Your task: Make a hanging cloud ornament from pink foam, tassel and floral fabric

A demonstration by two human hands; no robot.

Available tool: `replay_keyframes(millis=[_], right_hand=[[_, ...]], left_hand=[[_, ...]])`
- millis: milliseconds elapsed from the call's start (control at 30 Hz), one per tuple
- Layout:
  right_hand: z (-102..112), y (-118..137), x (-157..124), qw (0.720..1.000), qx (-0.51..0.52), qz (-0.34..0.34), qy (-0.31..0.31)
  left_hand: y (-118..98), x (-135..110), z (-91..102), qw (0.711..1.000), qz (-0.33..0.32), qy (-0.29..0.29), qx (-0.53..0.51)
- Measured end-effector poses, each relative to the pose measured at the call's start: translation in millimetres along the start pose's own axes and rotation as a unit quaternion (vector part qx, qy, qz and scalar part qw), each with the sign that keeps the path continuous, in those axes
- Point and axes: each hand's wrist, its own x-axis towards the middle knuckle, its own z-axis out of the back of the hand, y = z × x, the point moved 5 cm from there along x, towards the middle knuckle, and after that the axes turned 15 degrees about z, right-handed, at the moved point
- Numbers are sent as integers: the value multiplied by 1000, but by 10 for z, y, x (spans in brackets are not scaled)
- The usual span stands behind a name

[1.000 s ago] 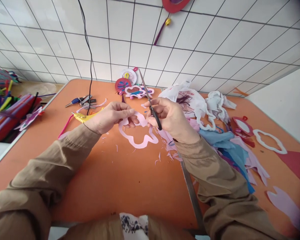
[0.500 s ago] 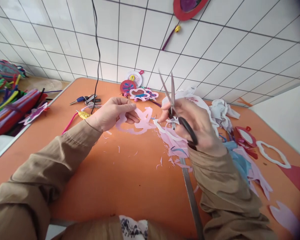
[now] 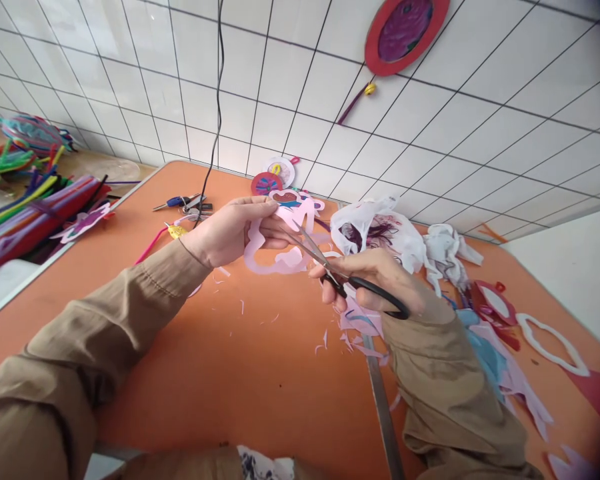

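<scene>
My left hand (image 3: 233, 230) pinches a pale pink paper cutout (image 3: 260, 265), a wavy-edged ring with strips across its inside, held above the table. Black-handled scissors (image 3: 383, 293) are in my right hand (image 3: 385, 273), with fingers through the handles. Their blades point up and left and lie at the cutout's right side; whether they touch the paper I cannot tell. Below my right hand lie pink paper scraps (image 3: 363, 320), partly hidden by it. Thin pink trimmings are scattered on the orange table (image 3: 220, 373).
Behind my hands are decorated paper discs (image 3: 267, 184) and a white plastic bag (image 3: 395, 230). Keys (image 3: 195, 205) lie near a hanging black cable (image 3: 219, 100). Colourful pipe cleaners (image 3: 40, 213) are at the left. A white wavy ring (image 3: 550, 343) and a metal strip (image 3: 380, 400) are on the right.
The scissors have swung from pointing upward with blades spread to pointing left at the cutout, their blades closer together. My left hand has turned the cutout slightly. The view has shifted a little.
</scene>
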Motion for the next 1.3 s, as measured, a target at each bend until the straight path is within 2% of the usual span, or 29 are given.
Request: replay_keyframes(millis=[167,333,600,1100,1133,1200,1300], right_hand=[[13,-57,6,997,3,-69,-19],[-18,-2,20,995,5,-85,-43],[-39,15,46,989,-9,-132,-65],[23,36,-18,994,-3,-99,-52],[14,68,-11,995,2,-74,-71],[26,151,6,988,-14,5,-153],[65,245,4,941,-118,107,-299]], left_hand=[[40,10,-33,999,22,22,16],[53,25,-19,999,20,26,10],[52,11,5,1000,10,-14,4],[44,31,59,999,-2,-35,2],[51,38,65,999,-2,-36,-3],[75,51,64,999,4,-33,-6],[133,68,34,999,25,-27,15]])
